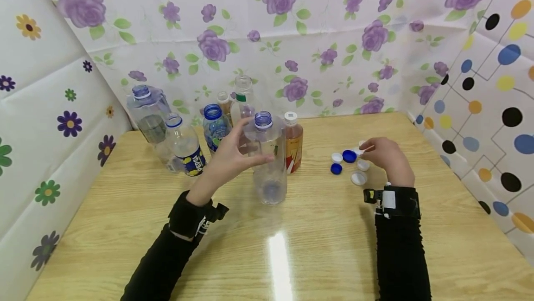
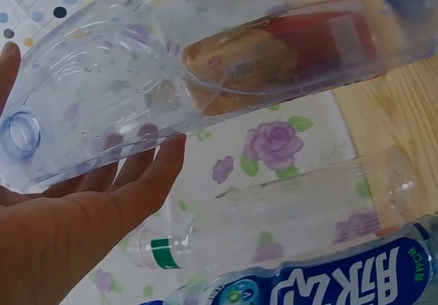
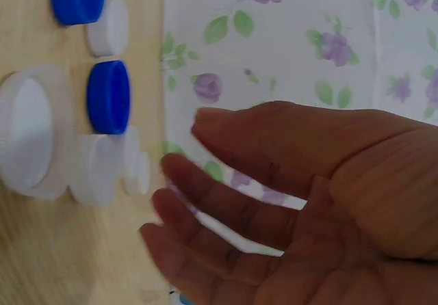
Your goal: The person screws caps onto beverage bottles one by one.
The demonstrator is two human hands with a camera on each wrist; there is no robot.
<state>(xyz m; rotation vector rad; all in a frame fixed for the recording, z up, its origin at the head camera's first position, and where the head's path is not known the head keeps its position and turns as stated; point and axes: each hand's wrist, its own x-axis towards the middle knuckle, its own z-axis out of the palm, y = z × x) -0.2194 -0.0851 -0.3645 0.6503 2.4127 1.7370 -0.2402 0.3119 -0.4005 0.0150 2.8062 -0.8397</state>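
Observation:
My left hand [image 1: 231, 152] holds a large clear plastic bottle [image 1: 271, 182], thumb across its front and fingers round the far side. The bottle stands upright, uncapped, with a blue-tinted neck. In the left wrist view the fingers [image 2: 164, 168] lie along the edge of the clear bottle [image 2: 102, 79]. My right hand [image 1: 388, 157] hovers over a group of loose bottle caps on the right of the table, fingers loosely bent. The right wrist view shows nothing between thumb and fingers, with blue caps [image 3: 109, 97] and white caps [image 3: 27, 134] beyond the fingertips.
Just right of the held bottle stands an orange drink bottle [image 1: 294, 145] with a white cap. Several uncapped bottles stand to the left, including a Pepsi bottle [image 1: 187, 148], a blue-labelled bottle [image 1: 214, 127] and a big clear bottle [image 1: 152, 111]. Patterned sheets [image 1: 333, 36] border the wooden table [image 1: 325, 245].

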